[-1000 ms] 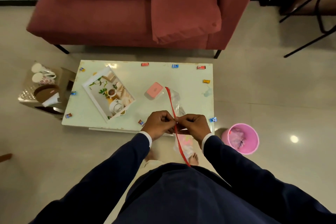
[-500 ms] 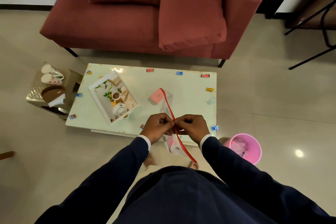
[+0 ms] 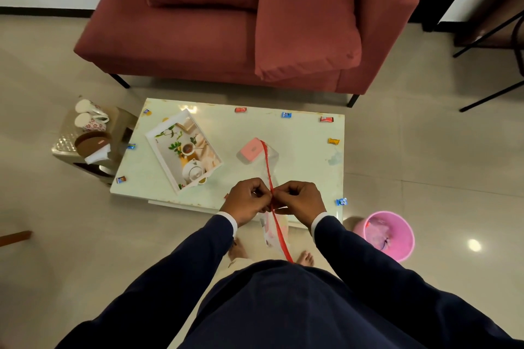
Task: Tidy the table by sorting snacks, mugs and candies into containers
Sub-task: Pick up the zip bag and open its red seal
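Head view: a clear zip bag [image 3: 272,231] with a red seal strip is pinched by both hands, left hand [image 3: 247,201] and right hand [image 3: 299,200], above the worktop's [image 3: 297,150] near edge.

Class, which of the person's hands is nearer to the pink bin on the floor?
Right. The right hand is up-left of the pink bin; the left hand lies farther left, beyond it.

A home living room: red sofa [image 3: 226,22], low coffee table [image 3: 297,144]

Head view, steeply down over table [image 3: 297,133]
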Motion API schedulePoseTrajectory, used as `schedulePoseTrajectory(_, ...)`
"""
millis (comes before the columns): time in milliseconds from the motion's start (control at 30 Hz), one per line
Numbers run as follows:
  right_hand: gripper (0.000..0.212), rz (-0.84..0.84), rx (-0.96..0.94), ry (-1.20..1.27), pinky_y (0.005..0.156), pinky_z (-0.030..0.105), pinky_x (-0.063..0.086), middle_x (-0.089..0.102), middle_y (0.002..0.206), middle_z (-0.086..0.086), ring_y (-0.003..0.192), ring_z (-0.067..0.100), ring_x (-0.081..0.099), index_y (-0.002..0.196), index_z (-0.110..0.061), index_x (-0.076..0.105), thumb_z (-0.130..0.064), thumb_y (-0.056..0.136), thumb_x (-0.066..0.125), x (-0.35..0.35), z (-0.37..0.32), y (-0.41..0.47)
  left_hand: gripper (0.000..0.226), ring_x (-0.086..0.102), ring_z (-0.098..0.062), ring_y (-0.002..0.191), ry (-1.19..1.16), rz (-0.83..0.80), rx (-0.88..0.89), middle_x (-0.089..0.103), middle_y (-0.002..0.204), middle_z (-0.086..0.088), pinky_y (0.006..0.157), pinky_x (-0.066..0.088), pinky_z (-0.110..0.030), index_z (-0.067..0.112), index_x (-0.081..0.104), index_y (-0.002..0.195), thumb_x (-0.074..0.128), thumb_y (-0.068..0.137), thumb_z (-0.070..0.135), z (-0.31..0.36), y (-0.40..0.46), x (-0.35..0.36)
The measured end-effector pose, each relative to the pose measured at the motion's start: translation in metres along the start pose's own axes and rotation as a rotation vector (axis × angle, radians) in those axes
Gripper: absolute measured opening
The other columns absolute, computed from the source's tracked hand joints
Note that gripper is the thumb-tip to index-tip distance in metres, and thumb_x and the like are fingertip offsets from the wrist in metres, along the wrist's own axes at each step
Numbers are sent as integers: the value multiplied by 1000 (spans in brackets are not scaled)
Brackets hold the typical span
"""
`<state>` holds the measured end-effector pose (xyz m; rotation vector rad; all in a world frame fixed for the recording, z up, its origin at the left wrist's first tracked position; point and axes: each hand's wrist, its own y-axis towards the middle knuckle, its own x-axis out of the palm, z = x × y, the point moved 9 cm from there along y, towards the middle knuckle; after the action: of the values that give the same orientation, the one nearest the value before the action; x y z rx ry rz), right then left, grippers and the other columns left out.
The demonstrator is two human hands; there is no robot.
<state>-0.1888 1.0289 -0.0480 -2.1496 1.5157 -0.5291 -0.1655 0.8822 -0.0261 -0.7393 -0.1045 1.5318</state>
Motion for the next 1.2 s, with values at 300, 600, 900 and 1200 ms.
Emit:
schedulePoseTrajectory(300,11,49,24,-9,69,37,64,75,72,13,66,25,74,75,-9,76,0,78,71,0,6,6,24,65,-14,70,228,39,51,67,72,3,62,48,-17,24,59,69,71,81,6,12,-3,3)
schedulePoseTrajectory(600,12,-2,-11,13,71,34,63,77,76,13,74,30,76,81,-7,78,2,80,71,1,-3,5,11,73,-25,75,108,67,28,73,76,-6,72,62,-33,15,68,78,70,84,6,5,1,-3)
schedulePoseTrajectory(900,11,-21,-109,-18,76,36,63,78,82,9,78,26,77,88,-12,79,-5,81,77,8,-14,1,8,76,-32,67,-219,12,-118,76,71,-16,59,61,-31,2,70,84,66,88,-3,-5,4,-9)
schedulePoseTrajectory(1200,13,25,-139,-223,75,23,61,78,80,-3,75,10,75,92,-16,81,-16,79,80,6,-20,5,9,76,-33,66,-298,8,-188,75,68,-17,59,61,-32,0,70,83,65,89,-2,-9,3,-6)
